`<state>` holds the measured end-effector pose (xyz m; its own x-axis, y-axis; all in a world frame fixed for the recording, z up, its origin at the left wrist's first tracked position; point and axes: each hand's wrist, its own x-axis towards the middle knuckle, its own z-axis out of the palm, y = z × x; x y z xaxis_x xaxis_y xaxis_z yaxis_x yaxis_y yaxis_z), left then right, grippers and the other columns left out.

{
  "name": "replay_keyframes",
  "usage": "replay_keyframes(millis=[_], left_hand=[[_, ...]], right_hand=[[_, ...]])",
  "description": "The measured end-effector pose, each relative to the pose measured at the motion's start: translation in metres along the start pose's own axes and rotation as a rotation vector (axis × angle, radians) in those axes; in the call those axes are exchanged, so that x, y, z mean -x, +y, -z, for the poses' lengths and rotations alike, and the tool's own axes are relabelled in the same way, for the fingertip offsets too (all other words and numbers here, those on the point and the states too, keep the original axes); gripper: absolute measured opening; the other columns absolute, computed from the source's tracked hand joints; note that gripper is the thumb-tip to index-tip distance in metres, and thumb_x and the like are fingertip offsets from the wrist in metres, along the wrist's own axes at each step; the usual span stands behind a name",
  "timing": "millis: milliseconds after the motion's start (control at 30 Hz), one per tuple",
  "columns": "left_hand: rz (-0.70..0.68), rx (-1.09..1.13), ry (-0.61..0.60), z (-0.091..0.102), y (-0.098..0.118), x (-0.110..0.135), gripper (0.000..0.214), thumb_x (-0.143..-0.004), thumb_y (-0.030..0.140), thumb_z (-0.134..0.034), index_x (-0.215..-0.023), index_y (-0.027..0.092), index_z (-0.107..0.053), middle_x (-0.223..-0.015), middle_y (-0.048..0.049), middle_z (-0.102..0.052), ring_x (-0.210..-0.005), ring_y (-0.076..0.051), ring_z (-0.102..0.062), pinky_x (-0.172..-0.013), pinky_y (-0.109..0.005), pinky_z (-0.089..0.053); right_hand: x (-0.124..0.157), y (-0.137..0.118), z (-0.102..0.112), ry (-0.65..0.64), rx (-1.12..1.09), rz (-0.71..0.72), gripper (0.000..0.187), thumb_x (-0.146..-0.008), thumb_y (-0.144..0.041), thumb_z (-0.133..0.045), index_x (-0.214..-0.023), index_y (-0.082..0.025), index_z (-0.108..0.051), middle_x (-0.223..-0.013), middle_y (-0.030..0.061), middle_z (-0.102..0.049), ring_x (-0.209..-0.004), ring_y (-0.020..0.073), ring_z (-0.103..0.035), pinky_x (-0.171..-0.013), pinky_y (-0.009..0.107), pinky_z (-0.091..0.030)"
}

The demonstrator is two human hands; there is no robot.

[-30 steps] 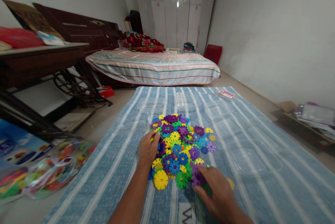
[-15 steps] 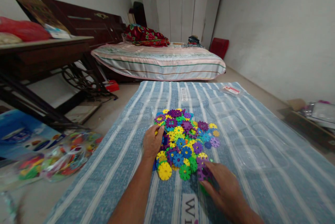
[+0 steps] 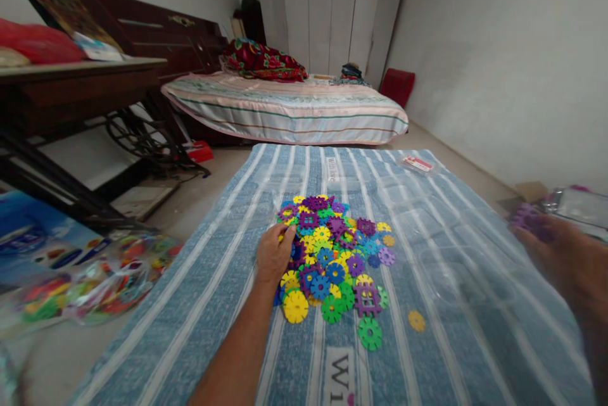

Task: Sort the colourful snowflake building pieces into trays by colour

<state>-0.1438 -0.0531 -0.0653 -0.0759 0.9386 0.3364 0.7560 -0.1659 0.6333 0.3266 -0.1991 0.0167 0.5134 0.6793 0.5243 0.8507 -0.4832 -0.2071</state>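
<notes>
A pile of colourful plastic snowflake discs lies on a blue striped mat. My left hand rests on the pile's left edge, fingers curled down onto the pieces. My right hand is raised at the far right, blurred, with its fingers closed on a purple disc piece. A green disc and a yellow disc lie loose in front of the pile. A purple square piece sits at the pile's near edge.
A clear plastic tray lies on the mat right of the pile. Bags of toy pieces sit at the left. A dark table stands at the left, a bed behind the mat, a box at the right.
My right hand left the pile's near right edge and swung up to the far right with a purple piece. The green and yellow discs it covered now show. My left hand stayed.
</notes>
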Motion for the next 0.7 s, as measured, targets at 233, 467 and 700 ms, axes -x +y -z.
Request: replay_keyframes(millis=[233, 467, 700], left_hand=[[0.005, 0.003, -0.002, -0.001, -0.002, -0.001, 0.035, -0.083, 0.047, -0.040, -0.085, 0.020, -0.063, -0.093, -0.0050, -0.068, -0.092, -0.019, -0.060, -0.086, -0.029, -0.043], [-0.006, 0.008, -0.004, -0.002, -0.001, 0.000, 0.036, -0.083, 0.047, -0.039, -0.086, 0.020, -0.063, -0.093, -0.0049, -0.068, -0.092, -0.019, -0.060, -0.087, -0.029, -0.043], [-0.012, -0.013, 0.010, 0.002, 0.004, 0.000, 0.036, -0.083, 0.047, -0.039, -0.082, 0.021, -0.063, -0.087, -0.0040, -0.068, -0.087, -0.018, -0.061, -0.084, -0.027, -0.044]], right_hand=[[-0.012, 0.034, -0.023, -0.059, 0.227, -0.042, 0.060, -0.069, -0.070, -0.047, -0.086, -0.018, -0.070, -0.050, 0.0095, -0.055, -0.032, 0.0155, -0.040, -0.034, 0.030, -0.025], [0.064, -0.053, -0.006, 0.097, -0.109, 0.302, 0.047, -0.085, -0.055, -0.040, -0.091, -0.017, -0.066, -0.083, 0.0104, -0.069, -0.071, 0.0220, -0.065, -0.062, 0.035, -0.050], [0.137, -0.153, -0.007, -0.201, -0.499, 0.630, 0.019, -0.088, -0.029, -0.047, -0.095, -0.021, -0.063, -0.088, 0.0050, -0.068, -0.080, 0.0162, -0.063, -0.070, 0.029, -0.052]])
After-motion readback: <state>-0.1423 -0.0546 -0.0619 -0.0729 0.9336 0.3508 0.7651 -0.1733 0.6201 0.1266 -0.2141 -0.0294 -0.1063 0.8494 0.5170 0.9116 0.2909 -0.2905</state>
